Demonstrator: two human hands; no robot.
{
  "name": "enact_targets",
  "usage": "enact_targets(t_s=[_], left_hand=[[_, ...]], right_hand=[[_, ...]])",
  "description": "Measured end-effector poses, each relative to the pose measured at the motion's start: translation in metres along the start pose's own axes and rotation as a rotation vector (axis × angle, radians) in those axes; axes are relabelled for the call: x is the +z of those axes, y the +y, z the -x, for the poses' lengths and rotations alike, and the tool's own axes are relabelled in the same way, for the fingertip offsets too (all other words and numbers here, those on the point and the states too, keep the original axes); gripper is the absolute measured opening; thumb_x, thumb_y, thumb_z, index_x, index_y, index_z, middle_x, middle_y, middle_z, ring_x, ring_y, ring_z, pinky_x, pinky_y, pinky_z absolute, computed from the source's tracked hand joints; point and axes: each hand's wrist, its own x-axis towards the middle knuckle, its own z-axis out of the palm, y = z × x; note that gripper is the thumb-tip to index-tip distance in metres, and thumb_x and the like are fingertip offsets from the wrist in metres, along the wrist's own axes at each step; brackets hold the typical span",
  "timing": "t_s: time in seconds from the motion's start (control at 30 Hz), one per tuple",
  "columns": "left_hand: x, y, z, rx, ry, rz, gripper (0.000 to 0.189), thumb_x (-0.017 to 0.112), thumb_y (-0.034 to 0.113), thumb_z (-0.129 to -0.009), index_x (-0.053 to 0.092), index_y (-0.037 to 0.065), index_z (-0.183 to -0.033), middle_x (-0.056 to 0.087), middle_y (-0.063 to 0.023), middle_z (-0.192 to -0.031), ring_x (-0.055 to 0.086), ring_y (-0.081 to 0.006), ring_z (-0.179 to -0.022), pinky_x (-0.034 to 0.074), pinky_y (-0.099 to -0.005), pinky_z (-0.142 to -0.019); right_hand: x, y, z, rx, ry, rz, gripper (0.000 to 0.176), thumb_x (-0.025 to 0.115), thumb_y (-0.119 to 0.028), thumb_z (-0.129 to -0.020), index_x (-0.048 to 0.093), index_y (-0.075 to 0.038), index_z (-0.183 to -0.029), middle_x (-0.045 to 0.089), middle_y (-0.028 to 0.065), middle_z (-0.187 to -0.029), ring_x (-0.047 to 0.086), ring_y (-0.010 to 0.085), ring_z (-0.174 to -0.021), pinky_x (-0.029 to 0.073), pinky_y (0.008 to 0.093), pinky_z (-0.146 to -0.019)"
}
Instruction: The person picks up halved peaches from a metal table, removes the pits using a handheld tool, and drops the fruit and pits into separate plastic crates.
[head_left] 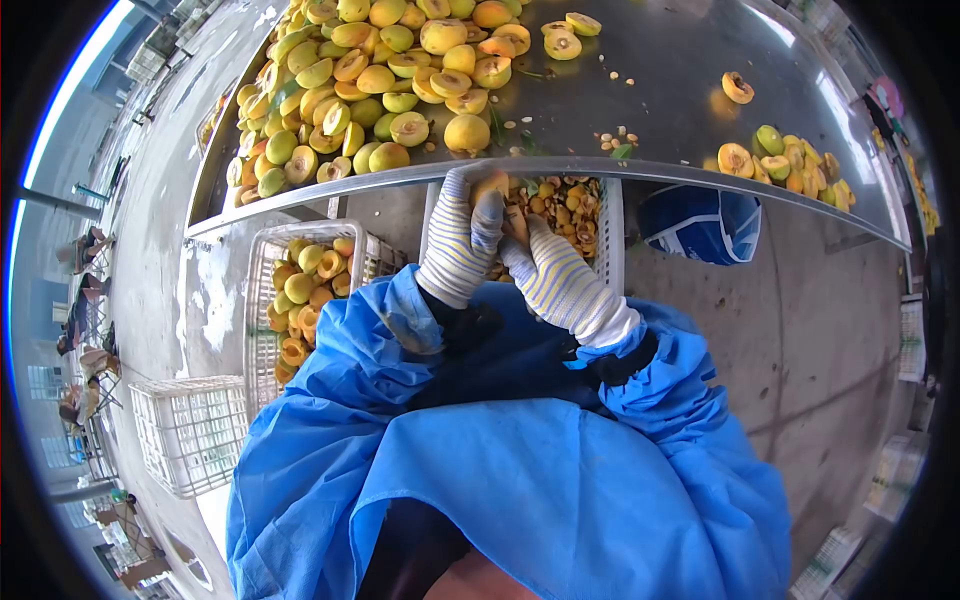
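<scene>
Both my hands wear striped knit gloves and meet just below the metal table's front edge. My left hand [463,238] is closed around a yellow-orange stone-fruit half [491,185], apricot or peach. Close against it, my right hand [566,283] grips a small tool with a brown, wood-like handle [516,224]; its working end is hidden. Beneath the hands stands a white crate [610,235] with brown pits and fruit scraps. On the table [640,120], a large heap of halved fruit [370,85] lies at the left.
A white crate of fruit halves [258,330] stands left of my knees, beside another white crate [190,430]. A smaller fruit pile [785,165] and a single half [737,88] lie on the table's right. Underneath is a blue bag [700,225].
</scene>
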Motion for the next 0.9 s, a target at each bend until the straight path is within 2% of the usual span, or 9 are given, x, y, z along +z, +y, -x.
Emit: enact_targets(t_s=[0.07,0.27,0.33,0.4,0.43,0.6,0.67,0.77,0.9], left_hand=[[0.000,0.004,-0.001,-0.071,-0.016,0.070,0.054,0.051,0.053,-0.100,0.054,0.006,-0.125,0.060,-0.0070,-0.111,0.054,-0.0145,-0.099,0.047,-0.0301,-0.088],[0.003,0.008,-0.006,-0.223,-0.007,0.306,0.059,0.049,0.058,-0.099,0.059,0.003,-0.117,0.062,-0.0045,-0.103,0.055,-0.0111,-0.094,0.048,-0.0270,-0.083],[0.003,0.011,-0.004,-0.304,0.018,0.394,0.061,0.050,0.060,-0.097,0.059,0.003,-0.116,0.062,-0.0044,-0.102,0.055,-0.0109,-0.094,0.048,-0.0271,-0.083],[0.005,0.017,-0.001,-0.241,0.040,0.332,0.065,0.049,0.064,-0.096,0.057,0.004,-0.119,0.061,-0.0058,-0.105,0.056,-0.0137,-0.097,0.049,-0.0297,-0.085],[0.005,0.019,-0.001,-0.195,0.047,0.287,0.065,0.048,0.064,-0.096,0.057,0.004,-0.120,0.061,-0.0063,-0.106,0.056,-0.0146,-0.098,0.049,-0.0305,-0.086],[0.005,0.012,-0.001,-0.024,0.055,0.098,0.062,0.049,0.061,-0.097,0.054,0.006,-0.125,0.059,-0.0091,-0.114,0.054,-0.0173,-0.105,0.047,-0.0335,-0.092],[0.003,0.017,-0.003,-0.108,0.017,0.164,0.062,0.048,0.061,-0.098,0.056,0.004,-0.121,0.061,-0.0088,-0.110,0.055,-0.0168,-0.102,0.048,-0.0330,-0.090],[-0.003,0.014,-0.010,-0.162,-0.032,0.200,0.066,0.046,0.065,-0.096,0.059,0.003,-0.115,0.063,-0.0083,-0.105,0.057,-0.0165,-0.097,0.048,-0.0328,-0.089],[-0.002,0.010,-0.007,-0.014,0.003,0.076,0.073,0.050,0.069,-0.092,0.056,0.003,-0.122,0.061,-0.0111,-0.115,0.056,-0.0195,-0.107,0.046,-0.0354,-0.095]], right_hand=[[-0.009,-0.008,-0.001,0.146,-0.068,0.022,0.031,0.057,-0.017,-0.096,0.056,0.007,-0.115,0.066,0.0284,-0.089,0.064,0.0448,-0.076,0.052,0.0495,-0.069],[0.004,-0.014,0.005,0.186,-0.004,-0.033,0.032,0.059,-0.024,-0.095,0.051,0.004,-0.109,0.063,0.0317,-0.082,0.061,0.0506,-0.077,0.050,0.0544,-0.071],[-0.004,-0.021,0.001,0.436,-0.143,-0.472,0.030,0.057,-0.026,-0.098,0.051,0.000,-0.111,0.061,0.0216,-0.075,0.059,0.0361,-0.061,0.048,0.0452,-0.055],[-0.013,-0.030,-0.004,0.677,-0.280,-0.918,0.028,0.055,-0.029,-0.101,0.050,-0.005,-0.114,0.059,0.0116,-0.068,0.056,0.0217,-0.044,0.045,0.0359,-0.040],[-0.013,-0.032,-0.004,0.682,-0.269,-0.955,0.029,0.053,-0.031,-0.103,0.049,-0.007,-0.117,0.054,0.0042,-0.065,0.048,0.0092,-0.040,0.038,0.0271,-0.034],[-0.012,-0.026,-0.007,0.581,-0.268,-0.794,0.030,0.053,-0.031,-0.102,0.050,-0.006,-0.117,0.055,0.0061,-0.066,0.049,0.0124,-0.041,0.041,0.0293,-0.036],[-0.013,-0.023,-0.006,0.544,-0.261,-0.770,0.029,0.053,-0.032,-0.102,0.051,-0.006,-0.114,0.055,0.0061,-0.067,0.050,0.0126,-0.042,0.041,0.0295,-0.036],[-0.018,-0.035,-0.006,0.752,-0.287,-1.136,0.031,0.054,-0.041,-0.101,0.052,-0.010,-0.106,0.049,0.0005,-0.065,0.048,0.0108,-0.041,0.039,0.0268,-0.034],[-0.019,-0.042,-0.007,0.849,-0.287,-1.393,0.031,0.056,-0.046,-0.099,0.052,-0.015,-0.101,0.048,-0.0012,-0.064,0.046,0.0100,-0.040,0.037,0.0256,-0.033]])
